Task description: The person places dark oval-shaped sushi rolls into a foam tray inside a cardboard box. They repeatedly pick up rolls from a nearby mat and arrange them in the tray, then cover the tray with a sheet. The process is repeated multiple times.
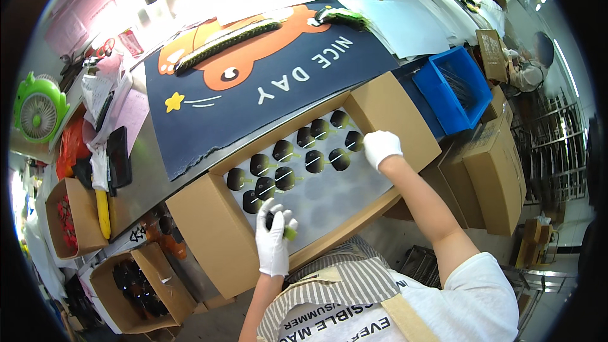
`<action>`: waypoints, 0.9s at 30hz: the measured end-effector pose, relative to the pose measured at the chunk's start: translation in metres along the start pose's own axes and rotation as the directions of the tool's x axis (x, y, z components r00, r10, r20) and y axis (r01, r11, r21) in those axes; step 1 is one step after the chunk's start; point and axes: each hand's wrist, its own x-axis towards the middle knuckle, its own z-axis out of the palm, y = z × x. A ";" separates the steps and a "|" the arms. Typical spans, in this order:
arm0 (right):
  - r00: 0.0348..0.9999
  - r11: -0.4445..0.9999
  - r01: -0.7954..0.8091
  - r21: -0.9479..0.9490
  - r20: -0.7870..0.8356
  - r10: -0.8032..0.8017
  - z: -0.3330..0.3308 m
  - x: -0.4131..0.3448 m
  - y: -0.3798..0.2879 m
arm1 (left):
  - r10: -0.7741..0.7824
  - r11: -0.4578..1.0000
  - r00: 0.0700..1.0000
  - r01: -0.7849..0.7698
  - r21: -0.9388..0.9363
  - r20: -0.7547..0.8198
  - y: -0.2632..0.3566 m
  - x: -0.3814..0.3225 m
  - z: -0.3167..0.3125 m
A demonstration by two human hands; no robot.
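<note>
In front of me stands an open cardboard box [344,225], lined with a pale sheet on which dark tinted lenses [285,178] with greenish tabs lie in uneven rows. My left hand [274,237], in a white glove, is over the box's left part, its fingers curled around a dark lens and a green tab. At the box's right side, my right hand [382,147], also gloved, is closed beside the rightmost lens; whether it touches or holds that lens is hidden. Faint dark shapes show through the sheet below the rows.
Beyond the box lies a dark printed mat [285,90] bearing a long stack of lenses [228,45]. A blue bin [453,90] and cartons [494,171] are at right. At left are a phone [118,156], a green fan [40,109] and open boxes [175,289]. Another person [527,71] is at far right.
</note>
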 end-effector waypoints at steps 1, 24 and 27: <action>0.999 0.999 0.033 0.001 -0.014 -0.033 0.005 -0.005 -0.002 | 0.041 0.998 0.999 -0.041 0.046 -0.003 0.000 0.008 -0.001; 0.913 0.859 0.400 0.320 -0.061 -0.402 0.032 0.002 -0.122 | 0.402 -0.178 0.913 0.003 0.984 0.070 0.014 0.067 0.010; 0.944 0.913 0.319 0.253 -0.003 -0.329 0.029 0.004 -0.110 | 0.363 -0.219 0.924 -0.037 0.975 0.117 0.008 0.076 0.018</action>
